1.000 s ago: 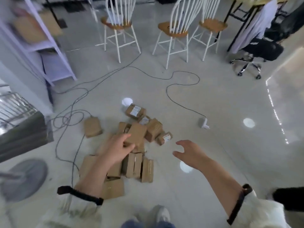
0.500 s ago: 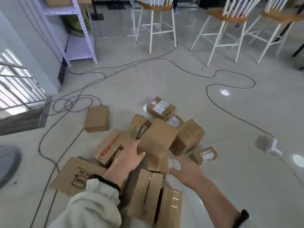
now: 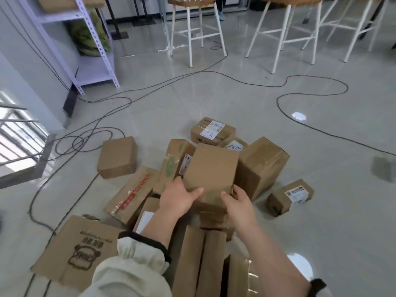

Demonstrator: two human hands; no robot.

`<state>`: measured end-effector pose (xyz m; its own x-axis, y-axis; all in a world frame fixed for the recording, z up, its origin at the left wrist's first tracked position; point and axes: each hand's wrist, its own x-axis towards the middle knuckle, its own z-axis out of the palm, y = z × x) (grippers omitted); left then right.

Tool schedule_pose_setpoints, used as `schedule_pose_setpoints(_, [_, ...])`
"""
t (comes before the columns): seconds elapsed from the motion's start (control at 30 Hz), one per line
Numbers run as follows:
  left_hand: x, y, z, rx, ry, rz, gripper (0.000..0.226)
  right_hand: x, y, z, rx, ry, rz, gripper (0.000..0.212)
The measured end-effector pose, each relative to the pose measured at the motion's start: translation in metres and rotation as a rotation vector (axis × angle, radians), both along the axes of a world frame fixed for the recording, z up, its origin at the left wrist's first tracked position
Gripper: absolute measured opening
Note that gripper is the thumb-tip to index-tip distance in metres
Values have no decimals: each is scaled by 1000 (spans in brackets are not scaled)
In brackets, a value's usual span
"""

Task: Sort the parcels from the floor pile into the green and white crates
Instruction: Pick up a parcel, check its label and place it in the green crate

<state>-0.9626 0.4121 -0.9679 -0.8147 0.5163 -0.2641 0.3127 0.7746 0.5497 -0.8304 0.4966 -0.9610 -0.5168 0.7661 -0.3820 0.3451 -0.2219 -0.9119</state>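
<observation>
A pile of brown cardboard parcels lies on the floor in front of me. On top of it sits a plain brown parcel. My left hand grips its near left edge, thumb on top. My right hand grips its near right corner, fingers curled round the edge. A labelled parcel lies at the far side of the pile, a small labelled one to the right, a lone one to the left. No green or white crate is in view.
Black cables loop over the shiny floor beyond and left of the pile. White stools stand at the back. A metal shelf rack is at the back left, a railing at the far left.
I have leaned in closer to the pile. Both hands reached forward and took hold of the top plain parcel, the right hand closing on its near right corner.
</observation>
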Motion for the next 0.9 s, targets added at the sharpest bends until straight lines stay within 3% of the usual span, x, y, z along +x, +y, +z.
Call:
schedule_pose_setpoints(0.2, [-4, 4, 6, -10, -64, -78, 72, 14, 41, -1, -226, -28, 40, 44])
schedule_pose_setpoints(0.4, [13, -11, 0, 234, 60, -124, 39, 30, 58, 0, -246, 252, -56, 24])
schedule_pose_setpoints(0.5, [19, -20, -11, 322, -13, -85, 24, 33, 61, -5, -277, 210, -150, 44])
schedule_pose_setpoints(0.53, [20, -22, -14, 323, -81, -39, 24, 34, 60, -7, -316, 163, -145, 50])
schedule_pose_setpoints(0.63, [24, -23, -9, 403, -572, 271, 25, 38, 57, -12, -445, 20, -35, 65])
schedule_pose_setpoints(0.7, [26, -22, -3, 423, -791, 360, 41, 41, 59, -11, -447, -28, 57, 70])
schedule_pose_setpoints(0.8, [29, -16, 10, 457, -833, 320, 64, 41, 60, -7, -380, -4, 151, 55])
schedule_pose_setpoints(0.9, [25, -13, 20, 665, -788, 186, 54, 41, 69, -6, -429, 219, 108, 57])
